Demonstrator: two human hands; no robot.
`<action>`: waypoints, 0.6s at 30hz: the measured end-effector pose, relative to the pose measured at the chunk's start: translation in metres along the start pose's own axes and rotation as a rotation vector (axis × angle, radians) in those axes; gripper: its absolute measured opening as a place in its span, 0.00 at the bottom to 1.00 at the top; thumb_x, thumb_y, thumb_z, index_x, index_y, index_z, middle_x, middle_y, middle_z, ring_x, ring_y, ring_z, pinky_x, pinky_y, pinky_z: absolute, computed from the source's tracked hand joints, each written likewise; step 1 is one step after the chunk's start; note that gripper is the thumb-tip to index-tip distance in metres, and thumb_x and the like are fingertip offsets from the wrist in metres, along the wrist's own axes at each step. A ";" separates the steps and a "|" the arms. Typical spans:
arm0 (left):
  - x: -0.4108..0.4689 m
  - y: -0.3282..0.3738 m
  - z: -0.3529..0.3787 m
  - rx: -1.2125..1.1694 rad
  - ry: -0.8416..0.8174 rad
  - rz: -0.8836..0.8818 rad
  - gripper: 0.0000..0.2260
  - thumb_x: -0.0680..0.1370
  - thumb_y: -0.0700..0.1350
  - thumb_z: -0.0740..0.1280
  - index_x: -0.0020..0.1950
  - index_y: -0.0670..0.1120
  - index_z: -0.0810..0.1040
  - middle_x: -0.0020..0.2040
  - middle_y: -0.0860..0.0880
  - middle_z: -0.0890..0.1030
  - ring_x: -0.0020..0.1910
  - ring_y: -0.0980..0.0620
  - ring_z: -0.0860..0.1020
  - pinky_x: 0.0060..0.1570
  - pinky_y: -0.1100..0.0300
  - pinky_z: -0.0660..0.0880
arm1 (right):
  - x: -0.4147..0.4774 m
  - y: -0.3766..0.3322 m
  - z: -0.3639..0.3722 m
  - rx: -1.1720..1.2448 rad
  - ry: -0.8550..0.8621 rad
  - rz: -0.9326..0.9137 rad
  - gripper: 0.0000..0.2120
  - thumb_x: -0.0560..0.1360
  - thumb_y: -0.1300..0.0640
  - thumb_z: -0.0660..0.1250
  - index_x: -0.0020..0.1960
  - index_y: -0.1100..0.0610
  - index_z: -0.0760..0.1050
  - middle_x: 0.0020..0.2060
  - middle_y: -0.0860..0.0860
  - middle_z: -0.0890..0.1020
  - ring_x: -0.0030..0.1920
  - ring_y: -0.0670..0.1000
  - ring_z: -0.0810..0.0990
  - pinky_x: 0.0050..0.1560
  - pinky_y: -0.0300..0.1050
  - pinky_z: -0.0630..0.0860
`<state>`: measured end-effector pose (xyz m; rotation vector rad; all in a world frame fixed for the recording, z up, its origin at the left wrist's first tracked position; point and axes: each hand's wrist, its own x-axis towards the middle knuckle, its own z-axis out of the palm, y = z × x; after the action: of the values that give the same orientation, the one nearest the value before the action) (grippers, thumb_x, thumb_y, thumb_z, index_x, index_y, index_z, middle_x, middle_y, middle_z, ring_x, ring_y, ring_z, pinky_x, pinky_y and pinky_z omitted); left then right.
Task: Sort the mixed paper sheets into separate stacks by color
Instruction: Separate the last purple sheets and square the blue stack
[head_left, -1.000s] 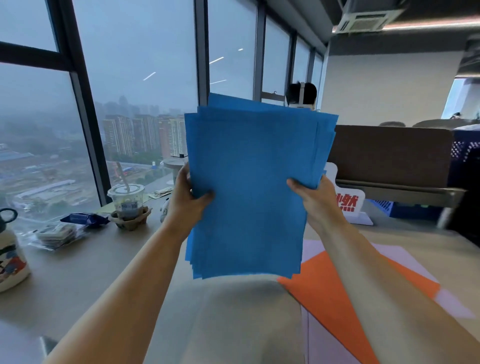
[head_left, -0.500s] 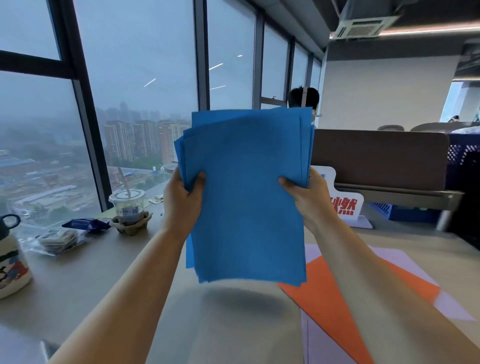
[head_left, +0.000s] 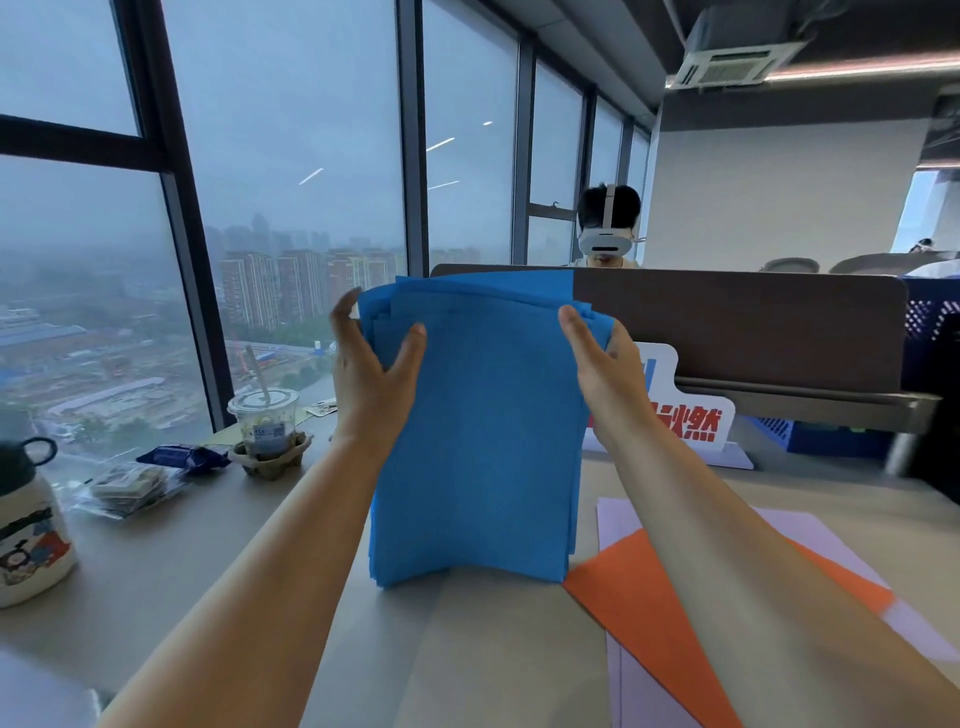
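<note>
Item: stack of blue paper sheets, held upright between both hands, its lower edge at the surface and bowed slightly forward, its upper corners fanned unevenly. Left hand: thumb straight and laid on the front face of the stack, fingers straight, together, running up the left edge and partly behind it, so the sheets sit in the spread gap between thumb and fingers. Right hand: thumb straight on the front face near the right edge; the fingers lie behind the sheets and are mostly hidden, so whether they are curled cannot be told. Below the right fingers, just right of the stack's foot: one orange sheet lying flat and askew on pale lilac sheets. Left of the left fingers, along the window: lidded drink cup with straw in a cardboard holder, blue snack packet, clear bag of small packets, white bottle with cartoon print. Beyond the right fingers: white sign with red characters, brown divider panel, and behind it a person wearing a white headset.
</note>
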<state>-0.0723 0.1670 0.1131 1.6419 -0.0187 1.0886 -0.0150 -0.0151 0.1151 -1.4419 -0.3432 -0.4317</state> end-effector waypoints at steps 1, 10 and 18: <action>0.002 0.003 0.001 -0.012 0.007 -0.016 0.14 0.78 0.47 0.64 0.61 0.49 0.67 0.45 0.55 0.75 0.42 0.59 0.75 0.40 0.70 0.71 | 0.001 -0.004 0.003 -0.017 0.030 0.006 0.11 0.74 0.41 0.65 0.45 0.47 0.71 0.36 0.45 0.73 0.37 0.43 0.72 0.41 0.41 0.72; 0.033 0.026 0.007 -0.089 0.119 -0.215 0.16 0.77 0.60 0.61 0.38 0.49 0.67 0.32 0.54 0.67 0.31 0.57 0.66 0.32 0.60 0.61 | 0.014 -0.027 0.014 0.004 0.207 0.001 0.16 0.74 0.44 0.67 0.33 0.51 0.69 0.26 0.44 0.67 0.26 0.43 0.64 0.28 0.35 0.62; 0.037 0.021 0.003 0.004 0.170 -0.188 0.10 0.75 0.44 0.64 0.34 0.51 0.70 0.31 0.54 0.71 0.30 0.57 0.68 0.30 0.63 0.64 | 0.016 -0.024 0.011 -0.031 0.121 -0.084 0.04 0.74 0.53 0.70 0.43 0.53 0.77 0.35 0.43 0.75 0.34 0.41 0.72 0.34 0.31 0.69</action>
<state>-0.0602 0.1750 0.1536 1.5167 0.2447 1.0792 -0.0123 -0.0073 0.1445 -1.4278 -0.3015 -0.5921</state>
